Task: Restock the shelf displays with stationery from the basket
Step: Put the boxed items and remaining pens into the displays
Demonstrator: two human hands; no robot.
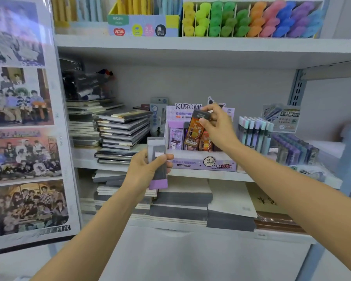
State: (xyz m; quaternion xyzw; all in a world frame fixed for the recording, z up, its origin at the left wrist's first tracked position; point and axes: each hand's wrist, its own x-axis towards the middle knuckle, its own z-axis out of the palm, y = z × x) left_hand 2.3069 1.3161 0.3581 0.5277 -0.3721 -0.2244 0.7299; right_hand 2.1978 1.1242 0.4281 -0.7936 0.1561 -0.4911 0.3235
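Two slim packs are in hand, both close to the Kuromi display box (203, 161) on the middle shelf (221, 176). Our right hand (215, 126) hovers above the box and pinches the grey top end of an orange pack (194, 131) between thumb and curled fingers. The pack's lower end dips into the box's open row, and we cannot tell whether it touches the packs standing there. Our left hand (146, 169), just left of the box's front corner, grips a purple-ended pack (157, 163) upright, with the thumb laid across its face and the fingers wrapped behind. The basket is not in view. Left of the box sits a stack of dark notebooks (122, 128), and right of it a rack of pastel pens (253, 132). We judge these packs light and rigid, with smooth, glossy faces that may slide under a loose pinch. The narrow top end looks like the best place to hold, since it leaves the lower end free to slot between neighbours. The contents may be brittle, so we would lower each pack in, not drop it.
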